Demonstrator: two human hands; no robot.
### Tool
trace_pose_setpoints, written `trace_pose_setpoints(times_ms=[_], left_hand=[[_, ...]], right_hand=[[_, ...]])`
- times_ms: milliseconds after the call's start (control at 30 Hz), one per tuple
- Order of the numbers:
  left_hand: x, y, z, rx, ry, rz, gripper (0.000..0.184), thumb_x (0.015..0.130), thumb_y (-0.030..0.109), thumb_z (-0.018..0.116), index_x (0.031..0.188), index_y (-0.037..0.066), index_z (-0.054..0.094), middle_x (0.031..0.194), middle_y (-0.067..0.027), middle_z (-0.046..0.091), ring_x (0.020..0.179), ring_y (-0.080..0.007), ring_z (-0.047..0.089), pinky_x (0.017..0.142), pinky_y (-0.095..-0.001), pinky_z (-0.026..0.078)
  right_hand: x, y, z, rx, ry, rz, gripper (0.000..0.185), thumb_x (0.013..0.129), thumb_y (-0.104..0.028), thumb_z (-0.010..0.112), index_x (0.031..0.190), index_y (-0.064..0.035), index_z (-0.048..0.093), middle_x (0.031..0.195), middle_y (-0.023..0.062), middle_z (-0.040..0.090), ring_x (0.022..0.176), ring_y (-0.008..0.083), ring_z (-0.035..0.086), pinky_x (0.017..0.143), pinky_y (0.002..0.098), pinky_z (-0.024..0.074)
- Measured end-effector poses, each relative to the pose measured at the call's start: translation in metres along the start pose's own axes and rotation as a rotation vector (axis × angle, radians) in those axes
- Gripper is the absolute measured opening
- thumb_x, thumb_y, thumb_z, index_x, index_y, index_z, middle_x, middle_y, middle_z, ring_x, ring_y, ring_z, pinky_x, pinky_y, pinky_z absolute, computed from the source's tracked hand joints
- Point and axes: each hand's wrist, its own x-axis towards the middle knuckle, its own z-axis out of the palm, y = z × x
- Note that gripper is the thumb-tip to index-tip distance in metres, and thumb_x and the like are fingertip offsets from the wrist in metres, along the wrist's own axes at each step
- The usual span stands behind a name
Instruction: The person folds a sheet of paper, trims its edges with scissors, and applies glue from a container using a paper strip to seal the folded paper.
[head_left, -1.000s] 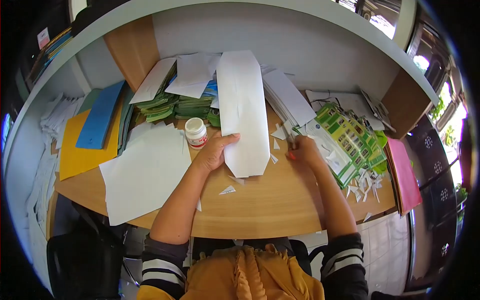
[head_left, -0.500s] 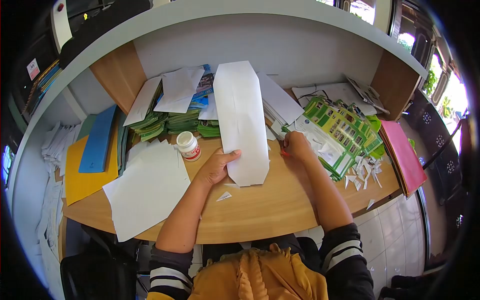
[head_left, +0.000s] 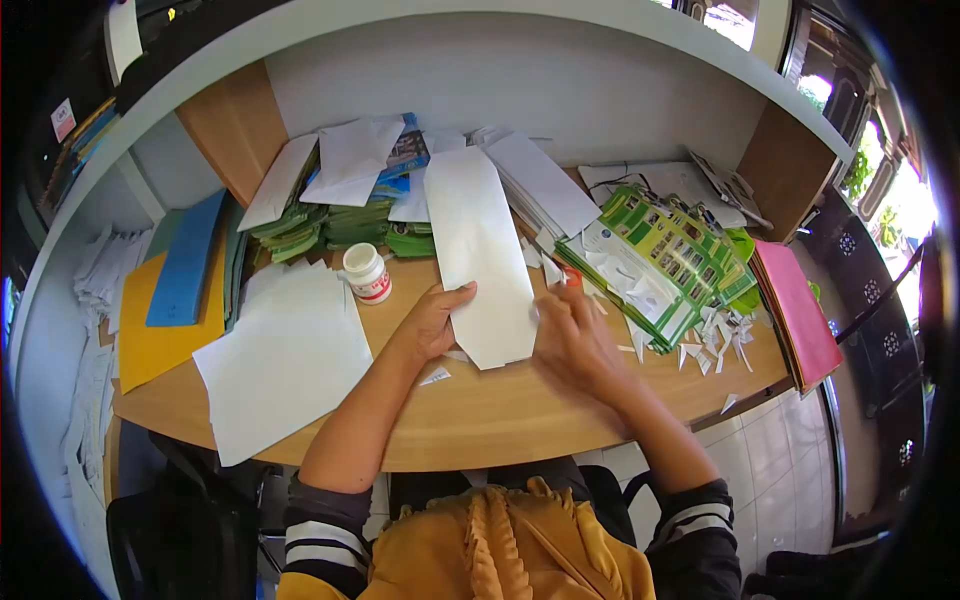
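Note:
A long folded white paper (head_left: 480,255) with angled corners stands tilted up over the desk, in front of me. My left hand (head_left: 432,322) grips its lower left edge, thumb on the front face. At the lower right edge is my right hand (head_left: 580,345), its fingers bent and slightly blurred; whether they pinch the paper I cannot tell. Just beyond that hand lies a red scissors handle (head_left: 572,277), apart from the fingers. The blades are hard to make out among white paper scraps (head_left: 550,268).
A white jar (head_left: 367,273) stands left of the paper, near loose white sheets (head_left: 285,370). Green printed sheets (head_left: 660,265) and cut scraps (head_left: 720,340) lie right. Stacks (head_left: 350,225) line the back. A blue folder (head_left: 188,260) and pink folder (head_left: 795,310) are at the sides.
My right hand has let go of the scissors and moved left to the paper's edge. The paper has shifted slightly and its top leans lower. My left hand keeps its grip.

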Motion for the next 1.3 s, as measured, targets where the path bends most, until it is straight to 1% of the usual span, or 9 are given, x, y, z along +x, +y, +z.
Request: trace_pose_setpoints(times_ms=[100,300,433,467,567,600,767,933,1300], left_hand=[[0.003,-0.011,-0.002,0.021,0.027,-0.042,0.044,0.085,0.007,0.057,0.122,-0.010,0.041,0.109,-0.0235,0.058,0.092,-0.0278,0.062,0.082,-0.0326,0.051],[0.001,-0.021,-0.003,0.222,0.156,-0.097,0.041,0.084,0.005,0.055,0.121,-0.008,0.043,0.104,-0.0206,0.060,0.090,-0.0283,0.062,0.080,-0.0349,0.050],[-0.018,-0.015,0.013,1.423,0.547,0.622,0.032,0.078,0.005,0.058,0.109,-0.003,0.055,0.094,-0.0156,0.062,0.088,-0.0293,0.059,0.078,-0.0351,0.048],[-0.021,-0.015,0.016,1.424,0.541,0.613,0.032,0.078,0.005,0.058,0.109,-0.003,0.055,0.094,-0.0156,0.062,0.088,-0.0293,0.059,0.078,-0.0351,0.048],[-0.036,-0.009,0.015,1.583,-0.008,0.457,0.024,0.074,0.006,0.061,0.098,-0.001,0.061,0.090,-0.0133,0.063,0.087,-0.0291,0.057,0.078,-0.0338,0.046],[-0.039,-0.008,0.014,1.617,-0.191,0.400,0.022,0.073,0.006,0.061,0.094,-0.001,0.063,0.088,-0.0125,0.063,0.086,-0.0290,0.056,0.078,-0.0334,0.045],[-0.046,-0.006,0.014,1.511,-0.192,0.182,0.014,0.072,0.012,0.064,0.080,0.000,0.065,0.081,-0.0107,0.062,0.080,-0.0265,0.056,0.075,-0.0312,0.045],[-0.046,-0.001,0.021,1.553,-0.113,0.140,0.020,0.071,0.018,0.067,0.078,0.000,0.065,0.079,-0.0104,0.061,0.076,-0.0262,0.055,0.074,-0.0329,0.043],[-0.035,-0.013,0.001,1.527,-0.041,0.186,0.022,0.073,0.022,0.068,0.066,0.001,0.063,0.076,-0.0089,0.058,0.074,-0.0252,0.054,0.074,-0.0357,0.040]], right_hand=[[-0.024,0.002,0.011,-0.003,0.047,-0.292,0.026,0.071,-0.012,0.068,0.095,-0.0049,0.061,0.110,0.0096,0.052,0.095,0.0277,0.053,0.076,0.0357,0.0466],[-0.032,0.007,0.012,0.038,-0.069,-0.283,0.022,0.073,-0.010,0.067,0.093,-0.0044,0.060,0.105,0.0093,0.055,0.095,0.0277,0.053,0.078,0.0377,0.0456],[-0.036,0.012,0.009,-0.015,-0.167,-0.366,0.020,0.072,-0.006,0.067,0.091,-0.0041,0.060,0.098,0.0097,0.058,0.090,0.0267,0.053,0.076,0.0361,0.0457],[-0.038,0.013,0.009,-0.013,-0.171,-0.357,0.020,0.072,-0.006,0.067,0.091,-0.0041,0.060,0.098,0.0097,0.058,0.090,0.0267,0.053,0.076,0.0361,0.0457],[-0.040,0.013,0.014,0.166,-0.220,-0.212,0.015,0.074,-0.006,0.066,0.088,-0.0038,0.061,0.090,0.0088,0.060,0.085,0.0253,0.054,0.074,0.0335,0.0456],[-0.040,0.013,0.016,0.226,-0.235,-0.165,0.013,0.074,-0.006,0.066,0.087,-0.0037,0.061,0.088,0.0085,0.060,0.083,0.0249,0.054,0.073,0.0326,0.0456],[-0.037,0.017,0.022,0.412,-0.191,0.004,0.008,0.077,-0.006,0.064,0.084,-0.0022,0.062,0.081,0.0082,0.061,0.074,0.0238,0.054,0.068,0.0301,0.0448],[-0.022,0.015,0.022,0.367,-0.280,0.160,0.007,0.079,-0.006,0.063,0.083,-0.0010,0.062,0.076,0.0087,0.061,0.068,0.0233,0.053,0.063,0.0302,0.0441],[-0.010,0.018,0.032,0.261,-0.369,0.171,0.009,0.080,-0.009,0.061,0.083,-0.0007,0.060,0.073,0.0108,0.060,0.066,0.0266,0.054,0.061,0.0333,0.0444]])
